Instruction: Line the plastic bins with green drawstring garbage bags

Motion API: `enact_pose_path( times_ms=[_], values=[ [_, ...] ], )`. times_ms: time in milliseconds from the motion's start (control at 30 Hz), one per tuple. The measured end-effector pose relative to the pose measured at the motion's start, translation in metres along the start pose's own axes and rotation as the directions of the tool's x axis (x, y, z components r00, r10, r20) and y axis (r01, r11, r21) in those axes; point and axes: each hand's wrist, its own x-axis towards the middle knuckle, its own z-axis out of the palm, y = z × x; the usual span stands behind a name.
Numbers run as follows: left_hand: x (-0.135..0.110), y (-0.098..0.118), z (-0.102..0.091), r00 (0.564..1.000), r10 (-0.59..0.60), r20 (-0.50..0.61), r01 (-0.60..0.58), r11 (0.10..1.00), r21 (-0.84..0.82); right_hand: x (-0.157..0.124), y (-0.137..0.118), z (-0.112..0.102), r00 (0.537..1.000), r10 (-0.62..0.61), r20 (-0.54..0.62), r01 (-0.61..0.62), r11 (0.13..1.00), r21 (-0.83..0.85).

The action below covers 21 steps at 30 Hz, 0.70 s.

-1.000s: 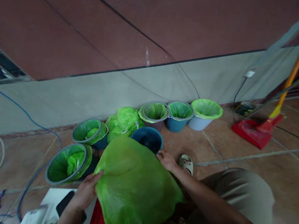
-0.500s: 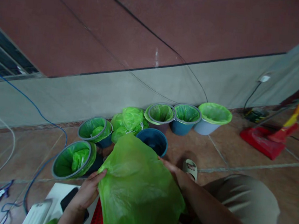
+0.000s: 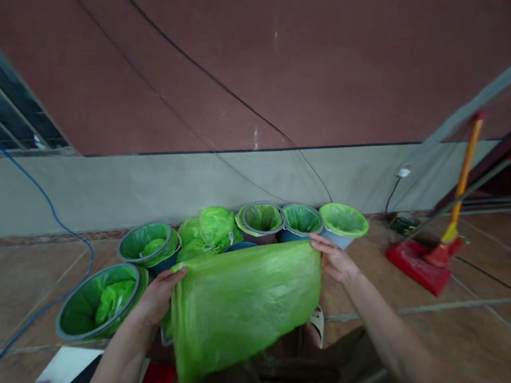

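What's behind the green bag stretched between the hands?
Over the top of the green bag, a sliver of blue bucket shows; at the bag's right edge, part of a sandal. The bag hides most of the bucket, so its contents cannot be seen.

Between left hand and right hand: plastic bag, spread across. Just behind bag: bucket, mostly hidden. Farther back, at foot of wall: row of three lined buckets, with heap of plastic bags to its left. Left of heap: two more lined buckets, one before the other, bunched plastic inside each. Below right hand: slipper. Far right, on tiled floor: dustpan; behind it, leftward: container, below wall plug. Far left: barred window; cord reaching down onto floor.
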Motion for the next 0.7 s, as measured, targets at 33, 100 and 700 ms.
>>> enact_pose_path(
  times_ms=[33, 100, 700],
  values=[
    [0.006, 0.002, 0.003, 1.0, 0.0, 0.01, 0.0, 1.0, -0.003, -0.003, -0.01, -0.006, 1.0, -0.028, -0.007, 0.028, 1.0, -0.015],
    [0.016, 0.006, 0.009, 0.999, 0.017, 0.029, -0.017, 1.0, -0.01, -0.009, -0.026, -0.017, 0.997, -0.07, -0.025, 0.07, 0.997, -0.025],
    [0.036, 0.027, 0.058, 0.955, 0.293, 0.049, -0.296, 0.953, 0.058, -0.035, -0.077, -0.062, 0.963, -0.27, 0.025, 0.265, 0.92, -0.287]
  ],
)
